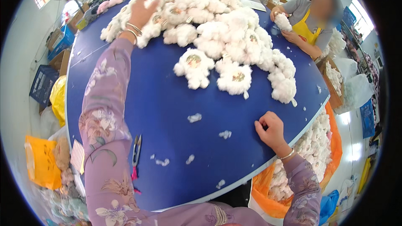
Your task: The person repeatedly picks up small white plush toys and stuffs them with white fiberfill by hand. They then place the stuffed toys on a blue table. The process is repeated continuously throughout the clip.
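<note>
A large heap of fluffy white plush toys [226, 29] covers the far part of the blue table. My left hand [142, 12] is stretched out to the heap's far left side, with its fingers apart and touching the fur. Two plush toys lie nearer to me: one with a round printed patch [194, 61] and another beside it [235, 76]. Loosely curled into a fist, my right hand [271, 129] rests on the table near its right edge, with nothing visible in it. Thread snips [136, 150] with a pink handle lie next to my left forearm.
Tufts of white stuffing [194, 118] are scattered over the blue table [167, 96]. An orange sack [261, 190] full of white plush pieces stands below the right edge. Across the table, a co-worker in a yellow apron [307, 27] holds a white plush piece [283, 22].
</note>
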A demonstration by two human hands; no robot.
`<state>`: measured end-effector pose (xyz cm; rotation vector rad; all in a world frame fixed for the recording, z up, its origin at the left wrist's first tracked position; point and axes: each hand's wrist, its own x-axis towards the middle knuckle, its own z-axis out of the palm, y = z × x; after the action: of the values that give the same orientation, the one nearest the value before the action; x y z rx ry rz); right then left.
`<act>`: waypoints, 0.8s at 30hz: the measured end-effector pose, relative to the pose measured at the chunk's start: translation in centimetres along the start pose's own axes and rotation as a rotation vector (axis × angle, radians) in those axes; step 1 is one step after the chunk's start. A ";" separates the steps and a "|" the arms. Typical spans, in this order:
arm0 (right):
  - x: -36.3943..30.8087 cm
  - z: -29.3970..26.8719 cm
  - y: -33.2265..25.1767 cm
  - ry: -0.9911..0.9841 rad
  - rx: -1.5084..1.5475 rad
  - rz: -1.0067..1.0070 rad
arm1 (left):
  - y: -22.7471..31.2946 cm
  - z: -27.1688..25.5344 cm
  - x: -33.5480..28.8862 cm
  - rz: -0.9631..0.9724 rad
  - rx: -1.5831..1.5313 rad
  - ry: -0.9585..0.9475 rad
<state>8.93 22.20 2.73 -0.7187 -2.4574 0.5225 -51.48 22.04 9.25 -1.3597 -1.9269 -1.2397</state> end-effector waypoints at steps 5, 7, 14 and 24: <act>0.6 -0.3 0.5 -0.098 -0.017 0.022 | -4.0 6.8 7.3 -0.158 -0.136 -0.188; 1.3 -0.2 0.5 -0.138 -0.015 0.009 | -8.7 10.5 5.2 -0.100 -0.145 -0.471; 3.9 1.2 0.7 -0.146 -0.046 -0.033 | 1.2 15.4 1.5 -0.278 -0.211 -0.878; 4.9 3.7 2.7 0.328 0.173 0.329 | 9.3 13.2 -5.4 0.300 -0.156 -0.876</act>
<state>4.30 26.41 0.32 -1.0521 -1.9751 0.6715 -39.30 31.85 2.46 -2.4551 -2.0251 -0.6927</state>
